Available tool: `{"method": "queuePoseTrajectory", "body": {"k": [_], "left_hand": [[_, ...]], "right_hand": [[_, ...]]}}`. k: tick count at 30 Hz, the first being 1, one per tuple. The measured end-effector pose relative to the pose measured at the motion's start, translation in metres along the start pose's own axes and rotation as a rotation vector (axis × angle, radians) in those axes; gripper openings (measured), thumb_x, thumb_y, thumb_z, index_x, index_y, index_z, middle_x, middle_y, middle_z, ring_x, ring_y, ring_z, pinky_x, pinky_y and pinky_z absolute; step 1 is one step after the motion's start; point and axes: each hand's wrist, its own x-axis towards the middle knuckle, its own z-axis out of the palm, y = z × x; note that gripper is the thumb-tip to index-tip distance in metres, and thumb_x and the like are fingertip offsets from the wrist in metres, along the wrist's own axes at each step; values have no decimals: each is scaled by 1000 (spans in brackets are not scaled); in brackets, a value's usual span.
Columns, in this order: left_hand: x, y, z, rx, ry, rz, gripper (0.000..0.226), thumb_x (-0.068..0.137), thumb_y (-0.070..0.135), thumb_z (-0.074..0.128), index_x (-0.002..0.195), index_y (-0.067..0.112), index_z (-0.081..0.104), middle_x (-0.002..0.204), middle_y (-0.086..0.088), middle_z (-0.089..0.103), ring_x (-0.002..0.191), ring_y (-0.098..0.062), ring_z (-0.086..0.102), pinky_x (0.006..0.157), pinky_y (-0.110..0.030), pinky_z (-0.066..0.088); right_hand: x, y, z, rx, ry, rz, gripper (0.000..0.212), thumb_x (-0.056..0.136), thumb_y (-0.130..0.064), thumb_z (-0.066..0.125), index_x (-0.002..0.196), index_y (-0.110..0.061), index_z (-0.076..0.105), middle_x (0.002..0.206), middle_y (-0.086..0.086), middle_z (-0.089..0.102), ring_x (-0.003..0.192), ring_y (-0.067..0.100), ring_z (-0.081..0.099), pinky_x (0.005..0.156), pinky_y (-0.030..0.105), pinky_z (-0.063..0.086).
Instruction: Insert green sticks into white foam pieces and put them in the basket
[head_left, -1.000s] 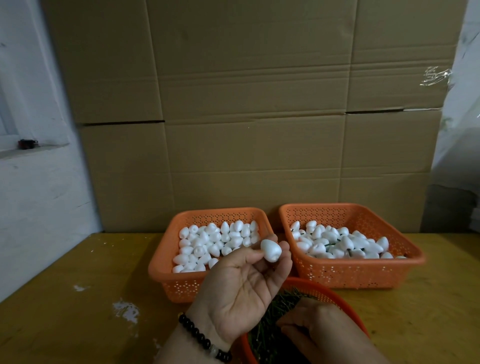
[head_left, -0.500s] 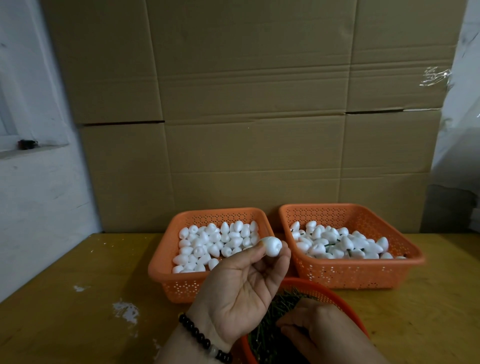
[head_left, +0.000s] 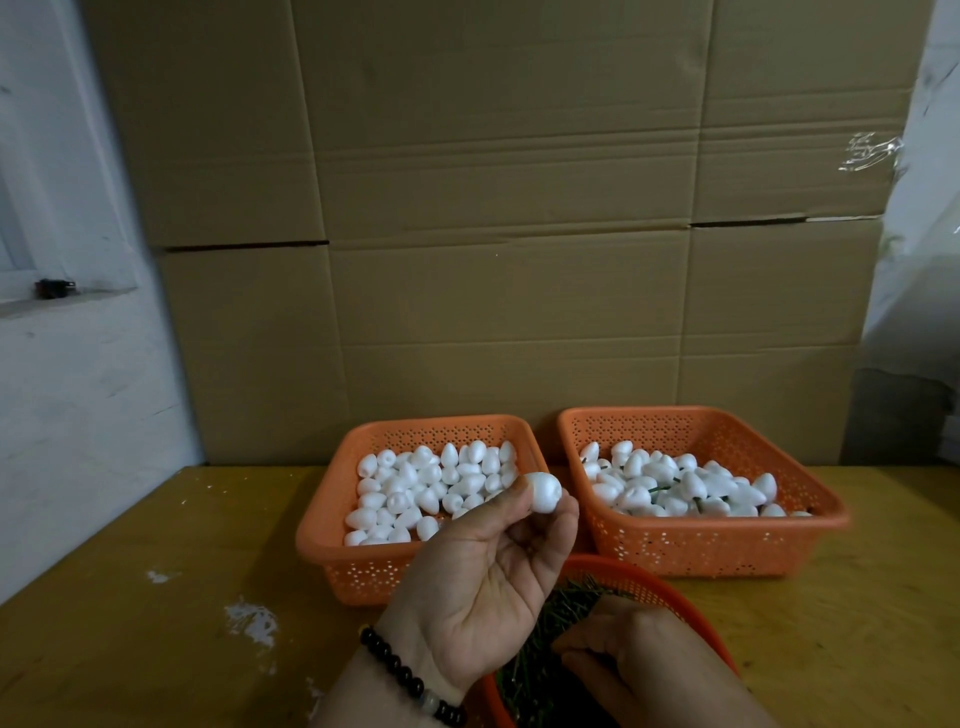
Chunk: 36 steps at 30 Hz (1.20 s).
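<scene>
**Inspector:** Head view: report your grip.

**Me:** My left hand (head_left: 485, 587) pinches one white foam piece (head_left: 542, 492) at the fingertips, raised between the left basket (head_left: 332, 530) of plain pieces and the right basket (head_left: 826, 512) of stuck ones, ready for a stick. My right hand (head_left: 639, 657) is down in the round basket (head_left: 670, 577) of green sticks (head_left: 556, 618); whether it grips one, I cannot tell.

**Inspector:** Change since a second ago?

**Me:** I have rolled the piece at my fingertips; right hand unmoved.
</scene>
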Motion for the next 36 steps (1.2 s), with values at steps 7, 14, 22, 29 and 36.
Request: {"method": "queuePoseTrajectory", "body": {"k": [7, 14, 22, 29, 36], "left_hand": [[2, -1, -2, -14, 27, -4, 43, 65, 3, 73, 105, -9, 65, 90, -22, 66, 74, -28, 69, 57, -34, 60], [2, -2, -4, -42, -7, -29, 46, 68, 10, 74, 109, -7, 62, 88, -21, 64, 71, -26, 67, 57, -33, 60], [3, -2, -5, -38, 27, -26, 51, 66, 9, 75, 113, -6, 61, 89, -19, 64, 70, -23, 67, 56, -32, 60], [7, -3, -7, -4, 67, 20, 39, 66, 2, 72, 104, -7, 68, 95, -21, 67, 73, -26, 69, 64, -36, 61], [11, -7, -10, 4, 111, 33, 43, 72, -1, 66, 114, -6, 61, 96, -21, 68, 73, -26, 70, 63, -36, 60]], "right_hand": [[0, 0, 0, 18, 25, 17, 24, 90, -45, 55, 112, -43, 66, 104, -19, 62, 96, -4, 59, 86, 18, 47], [-1, -1, -1, 31, 76, 46, 21, 89, -47, 56, 108, -43, 66, 103, -22, 64, 95, -4, 59, 83, 16, 47], [-4, -3, -6, 144, 272, 55, 27, 83, -19, 71, 99, -39, 74, 96, -23, 64, 87, -7, 61, 76, 7, 45], [-3, -7, -10, 315, 633, 51, 36, 77, -1, 76, 99, -29, 76, 82, -21, 71, 77, -11, 65, 68, 1, 45], [-2, -5, -10, 694, 676, 125, 23, 77, -4, 73, 86, -25, 74, 75, -7, 75, 73, 7, 72, 66, 15, 55]]}}
